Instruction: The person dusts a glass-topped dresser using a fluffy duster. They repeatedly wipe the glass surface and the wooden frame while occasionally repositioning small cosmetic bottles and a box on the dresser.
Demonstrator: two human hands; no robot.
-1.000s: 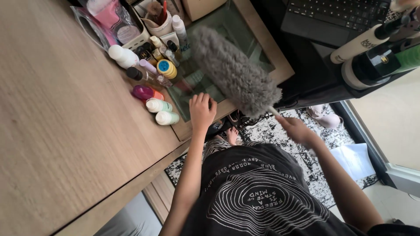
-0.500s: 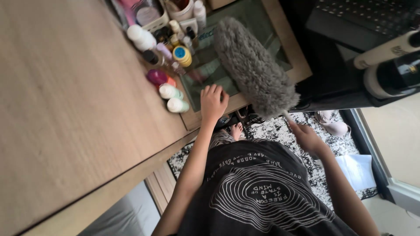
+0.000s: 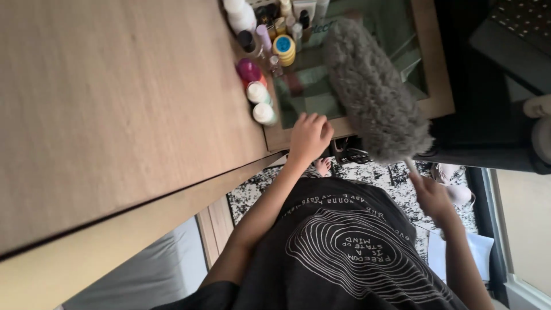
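Two hands are seen from above. The right hand (image 3: 431, 195) is closed around the thin handle of a fluffy grey duster (image 3: 376, 92), held low over a patterned black-and-white rug (image 3: 379, 172). The duster's thick head is stretched up and across a wood-framed glass panel (image 3: 436, 86), and its far end is blurred near the upper edge of the panel. The left hand (image 3: 310, 135) is laid on the lower edge of the frame with the fingers loosely curled; nothing is held in it, as far as can be told.

Just beside the left hand, two small white bottles (image 3: 261, 103) are stood at the frame's left edge, with a round magenta container (image 3: 248, 70) next above them. Further up, a yellow tin with a blue lid (image 3: 283, 46), a dark-capped bottle (image 3: 245, 39) and several other small bottles are crowded together. All of these are carried on a light wooden table (image 3: 115, 103), by which the left side of the view is filled. A dark printed shirt (image 3: 350, 252) is seen below, and a bare foot (image 3: 322, 166) is visible on the rug.
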